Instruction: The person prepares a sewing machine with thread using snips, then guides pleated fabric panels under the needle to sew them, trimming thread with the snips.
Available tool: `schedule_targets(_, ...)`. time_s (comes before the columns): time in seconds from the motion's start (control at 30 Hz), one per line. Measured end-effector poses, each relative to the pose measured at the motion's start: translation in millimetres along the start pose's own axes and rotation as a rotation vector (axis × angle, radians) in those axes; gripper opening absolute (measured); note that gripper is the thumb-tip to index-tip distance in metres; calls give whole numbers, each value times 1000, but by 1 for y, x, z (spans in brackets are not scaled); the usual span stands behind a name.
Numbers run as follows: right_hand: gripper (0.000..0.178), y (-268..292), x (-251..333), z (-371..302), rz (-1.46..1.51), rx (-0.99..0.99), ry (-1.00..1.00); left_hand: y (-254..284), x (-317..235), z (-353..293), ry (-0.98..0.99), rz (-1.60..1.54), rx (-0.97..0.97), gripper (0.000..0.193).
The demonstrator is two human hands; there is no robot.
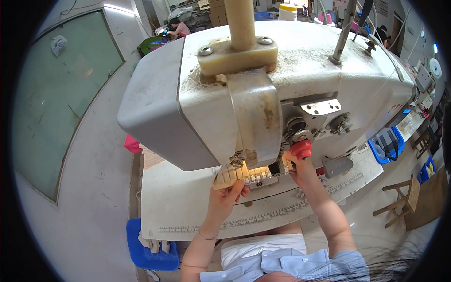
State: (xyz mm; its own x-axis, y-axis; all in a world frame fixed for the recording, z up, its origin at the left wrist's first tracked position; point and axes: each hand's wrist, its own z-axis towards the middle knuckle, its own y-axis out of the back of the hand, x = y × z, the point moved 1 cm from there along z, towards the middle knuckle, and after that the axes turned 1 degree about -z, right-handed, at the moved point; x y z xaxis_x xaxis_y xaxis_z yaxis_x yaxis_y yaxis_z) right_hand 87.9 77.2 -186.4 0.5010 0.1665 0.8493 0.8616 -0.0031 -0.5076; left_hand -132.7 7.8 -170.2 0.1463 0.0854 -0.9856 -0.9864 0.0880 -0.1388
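Observation:
A large white sewing machine [197, 51] fills the middle of the view, its head over a pale worktable [188, 207]. Under the head lies a beige fabric strip [225, 176] with cross lines and small white pieces along its near edge. My left hand [229, 195] pinches this strip at its left part, thumb on top and fingers curled below. At the strip's right end, close to the needle area, is my right hand [300, 170]. A red knob [301, 149] and metal parts cover most of its fingers, so its grip is hidden.
A ruler tape [263, 217] runs along the table's near edge. Blue bins stand at the lower left [152, 251] and right [392, 145]. A wooden stool [399, 199] is on the right. A person in pink [180, 29] sits at the back left.

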Motion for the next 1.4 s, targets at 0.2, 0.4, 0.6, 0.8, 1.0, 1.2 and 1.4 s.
schedule_targets(0.2,10,2,3,13,-14,57,-6,9,-3,21,21,51,75,21)
schedule_targets(0.4,13,-10,6,9,-24,-226,7,10,0,27,65,37,48,29)
schedule_targets(0.6,18,-18,29,0,-804,-146,652,10,0,32,58,-15,66,29)
schedule_targets(0.8,12,-25,40,-25,-567,239,560,9,0,31,71,-7,47,29)
schedule_targets(1.0,26,-33,15,-15,-1035,344,1060,8,-2,32,48,1,42,28)
schedule_targets(1.2,28,-24,0,-5,-1174,290,1124,8,-5,33,73,6,35,27)
schedule_targets(1.4,27,-27,6,-7,-1188,303,1096,9,-1,33,23,-12,23,27)
